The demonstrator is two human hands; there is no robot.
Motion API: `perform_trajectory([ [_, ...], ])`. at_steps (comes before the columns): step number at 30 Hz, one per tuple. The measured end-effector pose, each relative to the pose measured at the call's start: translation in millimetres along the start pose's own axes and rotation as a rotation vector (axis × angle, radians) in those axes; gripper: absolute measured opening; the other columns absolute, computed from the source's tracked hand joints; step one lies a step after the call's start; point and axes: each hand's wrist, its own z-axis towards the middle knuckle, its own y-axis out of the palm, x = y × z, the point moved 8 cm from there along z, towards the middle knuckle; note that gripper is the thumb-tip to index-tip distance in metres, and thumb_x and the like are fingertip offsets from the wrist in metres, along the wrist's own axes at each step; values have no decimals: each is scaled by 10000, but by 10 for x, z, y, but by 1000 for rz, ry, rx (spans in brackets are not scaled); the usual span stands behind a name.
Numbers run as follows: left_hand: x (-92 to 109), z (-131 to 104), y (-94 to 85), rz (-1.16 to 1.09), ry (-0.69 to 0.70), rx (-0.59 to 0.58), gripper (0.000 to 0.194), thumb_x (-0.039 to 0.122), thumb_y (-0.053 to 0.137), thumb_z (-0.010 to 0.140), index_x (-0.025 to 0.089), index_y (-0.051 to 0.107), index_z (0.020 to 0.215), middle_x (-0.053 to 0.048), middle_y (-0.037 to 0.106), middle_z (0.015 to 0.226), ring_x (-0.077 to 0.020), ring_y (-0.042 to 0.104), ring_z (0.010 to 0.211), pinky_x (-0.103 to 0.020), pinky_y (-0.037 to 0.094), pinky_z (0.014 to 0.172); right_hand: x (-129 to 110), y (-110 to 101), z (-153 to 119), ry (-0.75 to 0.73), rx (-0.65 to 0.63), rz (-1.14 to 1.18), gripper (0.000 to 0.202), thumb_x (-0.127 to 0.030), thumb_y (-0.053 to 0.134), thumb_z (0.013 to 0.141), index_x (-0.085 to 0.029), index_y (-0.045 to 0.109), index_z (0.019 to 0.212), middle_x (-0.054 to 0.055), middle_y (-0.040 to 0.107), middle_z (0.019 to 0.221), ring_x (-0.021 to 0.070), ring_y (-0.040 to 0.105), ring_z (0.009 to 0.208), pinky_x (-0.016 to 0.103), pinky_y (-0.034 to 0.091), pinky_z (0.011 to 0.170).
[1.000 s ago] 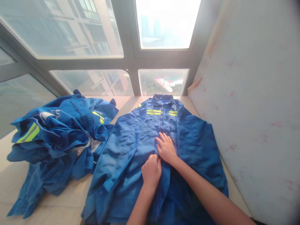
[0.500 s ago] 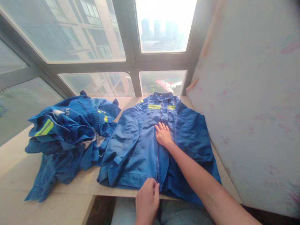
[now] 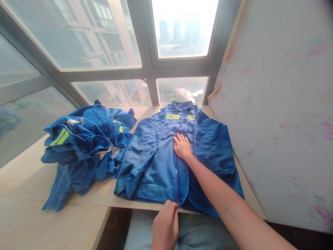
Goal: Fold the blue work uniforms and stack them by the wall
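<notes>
A blue jacket (image 3: pixel 151 166) with yellow reflective stripes lies front up on the pale ledge (image 3: pixel 75 225), its collar toward the window. My right hand (image 3: pixel 182 146) rests on the jacket's middle beside the zipper, fingers spread and nothing gripped. At the bottom hem, my left hand (image 3: pixel 166 220) is closed on the lower end of the jacket's front, by the zipper. The fingers hide exactly which bit of the edge is pinched.
A crumpled heap of blue clothing (image 3: pixel 83 139) with yellow stripes lies left of the jacket. Window frames (image 3: pixel 148 71) rise behind the ledge. A pale flowered wall (image 3: pixel 273 121) borders the right side. The ledge's front edge is just above my legs.
The view has shifted slightly, so the jacket and the heap appear a little farther right and higher. Both hands keep their places on the jacket.
</notes>
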Motion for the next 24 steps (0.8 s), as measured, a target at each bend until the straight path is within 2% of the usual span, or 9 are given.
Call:
perform_trajectory([
  [4, -111, 12, -225, 43, 125, 101, 283, 153, 437, 936, 245, 658, 1086, -80, 686, 1032, -205, 660, 982, -327, 530, 870, 8, 0, 8, 1, 11, 5, 494, -342, 369, 989, -254, 457, 1467, 53, 300, 1611, 235, 233, 1486, 428, 145, 1200],
  [6, -135, 60, -273, 101, 192, 123, 311, 152, 472, 921, 245, 664, 1147, -97, 683, 1131, -237, 643, 1073, -385, 523, 925, 12, -2, 9, 0, 21, 17, 487, -334, 385, 984, -247, 470, 1455, 60, 311, 1606, 235, 240, 1483, 431, 147, 1199],
  [9, -149, 171, -235, 128, 280, 109, 291, 178, 509, 926, 247, 682, 1150, -93, 691, 1172, -247, 634, 1112, -409, 523, 947, 31, -6, 3, -5, 46, 61, 465, -329, 433, 969, -230, 509, 1417, 69, 348, 1588, 238, 265, 1473, 425, 158, 1199],
  [13, -184, 307, -189, 34, 338, 128, 260, 205, 505, 961, 251, 686, 1141, -68, 717, 1106, -208, 648, 1062, -369, 528, 950, 113, -47, 23, -6, 121, 193, 392, -305, 487, 947, -185, 600, 1304, 85, 474, 1505, 230, 366, 1418, 399, 230, 1188],
  [18, -175, 331, -235, -75, 402, 169, 242, 201, 501, 970, 232, 673, 1137, -71, 715, 1063, -196, 652, 999, -347, 548, 887, 148, -191, 100, 3, 129, 378, 291, -212, 589, 863, -176, 685, 1136, 113, 586, 1379, 250, 469, 1338, 417, 310, 1163],
  [21, -165, 308, -261, -79, 394, 193, 242, 183, 476, 970, 223, 679, 1096, -79, 709, 1042, -206, 651, 981, -359, 547, 868, -9, -404, -139, -4, 142, 488, 311, -139, 579, 828, -174, 684, 1119, 120, 641, 1275, 244, 561, 1223, 404, 408, 1088],
  [24, -160, 288, -252, -64, 375, 217, 231, 175, 463, 964, 208, 670, 1063, -88, 699, 1022, -216, 644, 952, -369, 539, 835, -402, -626, -810, -194, 139, 638, 265, -141, 521, 882, -211, 681, 1081, 64, 711, 1074, 199, 647, 998, 353, 495, 945],
])
